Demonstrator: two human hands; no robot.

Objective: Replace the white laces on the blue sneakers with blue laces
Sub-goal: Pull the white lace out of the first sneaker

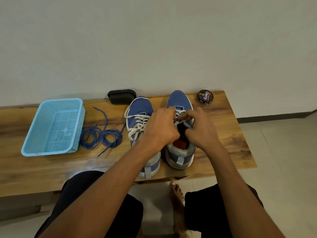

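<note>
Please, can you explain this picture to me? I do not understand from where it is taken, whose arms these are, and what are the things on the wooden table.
There is no machine here. The single picture comes from a camera worn on a person's head, looking down, so the arms are that person's own. On the wooden table stand two blue sneakers. The left hand and right hand work together at the white lace of the right sneaker, fingers curled on it. The left sneaker is laced in white and untouched. Beside it lie coiled blue laces, then a light blue basket. At the back are a black case and a round tin of shoe polish.
</note>
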